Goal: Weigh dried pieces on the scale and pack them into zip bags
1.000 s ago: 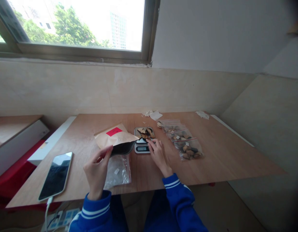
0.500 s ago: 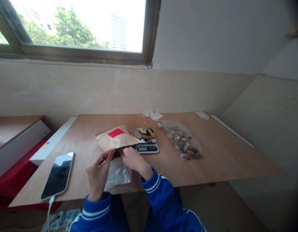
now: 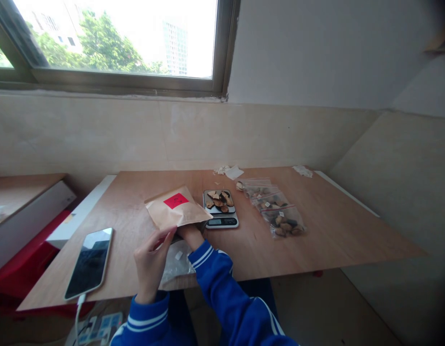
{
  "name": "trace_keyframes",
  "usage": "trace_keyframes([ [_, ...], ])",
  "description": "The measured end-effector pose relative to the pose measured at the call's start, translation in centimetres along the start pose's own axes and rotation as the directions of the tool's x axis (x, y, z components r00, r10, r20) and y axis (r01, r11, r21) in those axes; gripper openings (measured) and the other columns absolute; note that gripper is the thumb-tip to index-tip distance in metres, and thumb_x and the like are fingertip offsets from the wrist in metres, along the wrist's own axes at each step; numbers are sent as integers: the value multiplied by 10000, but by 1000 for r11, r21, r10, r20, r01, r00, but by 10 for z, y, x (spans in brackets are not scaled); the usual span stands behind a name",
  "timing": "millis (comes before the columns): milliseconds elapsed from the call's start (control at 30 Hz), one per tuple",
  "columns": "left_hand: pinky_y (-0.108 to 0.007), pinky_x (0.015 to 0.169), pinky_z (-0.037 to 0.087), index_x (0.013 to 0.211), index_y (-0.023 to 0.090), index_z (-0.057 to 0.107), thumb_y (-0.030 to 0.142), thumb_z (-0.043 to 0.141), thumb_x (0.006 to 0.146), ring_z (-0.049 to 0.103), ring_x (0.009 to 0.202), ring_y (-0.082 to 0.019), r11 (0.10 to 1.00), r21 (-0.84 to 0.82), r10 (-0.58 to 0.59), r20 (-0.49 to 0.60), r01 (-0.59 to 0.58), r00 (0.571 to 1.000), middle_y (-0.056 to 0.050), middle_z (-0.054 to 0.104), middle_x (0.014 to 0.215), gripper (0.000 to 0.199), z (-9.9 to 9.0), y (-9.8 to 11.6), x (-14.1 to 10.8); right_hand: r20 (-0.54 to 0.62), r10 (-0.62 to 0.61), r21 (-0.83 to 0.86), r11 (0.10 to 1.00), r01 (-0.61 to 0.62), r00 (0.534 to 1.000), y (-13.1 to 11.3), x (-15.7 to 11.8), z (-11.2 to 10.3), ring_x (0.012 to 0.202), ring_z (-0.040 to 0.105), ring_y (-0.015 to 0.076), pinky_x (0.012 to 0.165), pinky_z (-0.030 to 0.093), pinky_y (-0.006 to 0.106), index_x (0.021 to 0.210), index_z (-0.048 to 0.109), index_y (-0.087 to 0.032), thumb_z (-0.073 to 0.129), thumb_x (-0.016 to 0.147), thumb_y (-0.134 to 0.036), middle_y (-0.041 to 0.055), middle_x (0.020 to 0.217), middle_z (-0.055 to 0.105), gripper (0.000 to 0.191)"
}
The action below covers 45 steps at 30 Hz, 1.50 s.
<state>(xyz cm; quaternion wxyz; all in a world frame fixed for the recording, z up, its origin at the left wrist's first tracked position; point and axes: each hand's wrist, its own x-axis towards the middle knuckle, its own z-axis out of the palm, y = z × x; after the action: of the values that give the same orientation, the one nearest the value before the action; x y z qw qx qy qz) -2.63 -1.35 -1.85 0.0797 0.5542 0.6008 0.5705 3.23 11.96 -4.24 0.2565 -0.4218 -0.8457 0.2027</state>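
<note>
The left hand (image 3: 150, 264) is pinching the soft, light paper envelope (image 3: 175, 209) by its lower edge. The right hand (image 3: 189, 235) is sitting beneath it, its grip hidden.

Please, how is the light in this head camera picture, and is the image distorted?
In the head view, the window is overexposed, its sky washed white; the wooden table looks stretched by the wide lens; the right corners fall dark; the left hand on the paper envelope shows little blur.
</note>
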Motion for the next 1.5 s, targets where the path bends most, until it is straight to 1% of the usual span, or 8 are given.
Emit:
trace_keyframes([
  [233, -264, 701, 598, 883, 239, 764, 432, 668, 812, 715, 750, -183, 999, -32, -20, 10, 20, 1000, -10, 762, 855, 227, 4, 1, -3, 99, 68, 54, 996, -73, 993, 6, -15, -4, 1273, 504, 279, 1142, 323, 432, 1198, 642, -234, 600, 856, -556, 146, 1364, 561, 471],
  [500, -266, 682, 596, 886, 243, 767, 433, 674, 809, 713, 734, -182, 1000, -10, -14, 8, 14, 1000, -7, 762, 846, 225, 5, 4, -3, 16, -18, 135, 991, 15, 1000, 5, -25, -14, 1306, 479, 277, 1160, 309, 411, 1226, 640, -289, 611, 855, -536, 103, 1366, 569, 447],
  [667, -260, 693, 591, 885, 241, 767, 428, 675, 809, 714, 735, -178, 1000, -10, -14, 6, 14, 1000, -4, 763, 849, 222, 6, 5, -3, -62, -35, 141, 989, 44, 997, 6, -54, -34, 1382, 388, 284, 1181, 272, 413, 1266, 617, -254, 595, 905, -347, 97, 1444, 491, 373],
  [867, -256, 686, 580, 880, 238, 765, 436, 671, 809, 709, 734, -175, 1000, 18, -13, -19, 13, 1000, -5, 762, 844, 230, 7, 5, -1, -77, -3, 199, 980, 18, 997, 6, -95, -57, 1259, 526, 265, 1059, 441, 410, 1269, 595, -202, 542, 908, -143, 121, 1270, 625, 371],
  [1033, -250, 681, 572, 881, 239, 763, 435, 667, 807, 705, 728, -170, 999, 39, -14, -54, 16, 998, 0, 761, 840, 231, 7, 6, 6, -228, -124, 246, 952, 180, 966, 2, -118, -72, 1107, 596, 194, 981, 496, 351, 1228, 597, -256, 533, 912, -148, 48, 1134, 668, 340],
  [1100, -252, 696, 573, 885, 236, 762, 427, 668, 807, 705, 741, -169, 999, 35, -16, -76, 19, 997, 0, 761, 850, 227, 6, 7, 10, -307, -113, 304, 929, 210, 945, 4, -128, -75, 1078, 608, 179, 974, 498, 333, 1234, 579, -265, 561, 898, -165, 35, 1139, 665, 351],
  [1333, -238, 678, 561, 892, 236, 765, 406, 699, 788, 696, 717, -153, 997, 65, -28, -153, 38, 988, 11, 759, 828, 210, 4, 11, 23, -552, 102, 349, 930, 117, 828, 49, -144, -71, 982, 630, 180, 856, 539, 309, 1157, 569, -219, 582, 868, -203, 67, 1106, 657, 290],
  [1500, -235, 655, 553, 887, 247, 765, 419, 707, 780, 701, 723, -158, 997, 70, -28, -160, 40, 987, 13, 760, 830, 211, 2, 9, 23, -563, 73, 204, 978, 53, 824, 90, -135, -83, 860, 627, 181, 774, 531, 313, 992, 605, -212, 575, 862, -212, 51, 995, 680, 134],
])
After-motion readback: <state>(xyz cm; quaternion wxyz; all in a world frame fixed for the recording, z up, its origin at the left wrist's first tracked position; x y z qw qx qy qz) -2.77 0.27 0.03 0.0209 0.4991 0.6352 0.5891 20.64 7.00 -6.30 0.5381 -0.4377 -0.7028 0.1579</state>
